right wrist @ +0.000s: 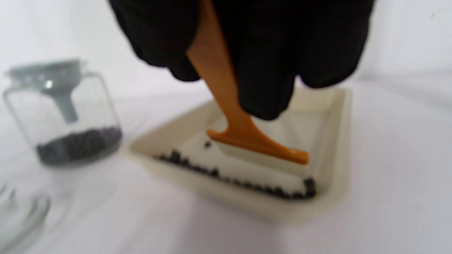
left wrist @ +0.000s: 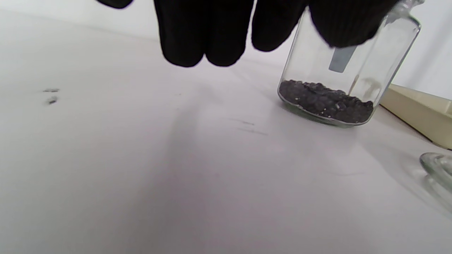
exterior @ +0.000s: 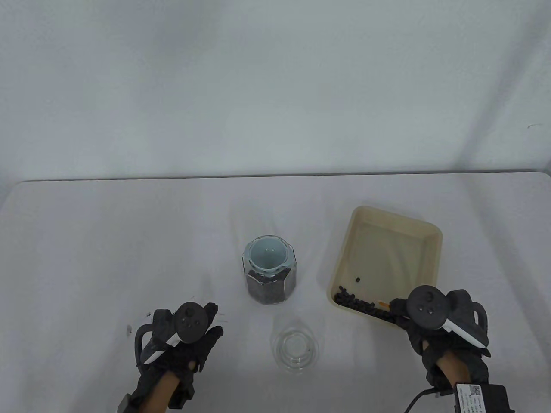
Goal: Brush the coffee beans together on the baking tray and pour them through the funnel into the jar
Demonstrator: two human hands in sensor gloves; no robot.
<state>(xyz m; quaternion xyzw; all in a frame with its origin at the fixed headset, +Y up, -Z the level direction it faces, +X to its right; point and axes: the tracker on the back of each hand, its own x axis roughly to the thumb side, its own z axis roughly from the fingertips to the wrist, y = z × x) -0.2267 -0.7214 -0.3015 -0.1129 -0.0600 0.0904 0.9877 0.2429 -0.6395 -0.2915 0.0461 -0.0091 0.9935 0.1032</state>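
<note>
A cream baking tray [exterior: 430, 241] [right wrist: 335, 148] lies at the right of the table. Coffee beans [exterior: 359, 304] [right wrist: 240, 181] lie in a line along its near wall, and one bean [exterior: 357, 279] sits apart. My right hand [exterior: 419, 320] grips an orange brush [right wrist: 243, 135] whose head stands inside the tray just behind the beans. The glass jar [exterior: 270, 275] [left wrist: 348, 70] [right wrist: 67, 116], partly filled with beans, carries a grey funnel [exterior: 267, 254] [right wrist: 60, 79] in its mouth. My left hand [exterior: 196, 340] rests on the table left of the jar, holding nothing.
A clear glass lid [exterior: 295, 349] [left wrist: 438, 169] [right wrist: 21, 215] lies on the table in front of the jar, between my hands. A few dark specks [exterior: 128, 329] [left wrist: 52, 101] mark the white table near my left hand.
</note>
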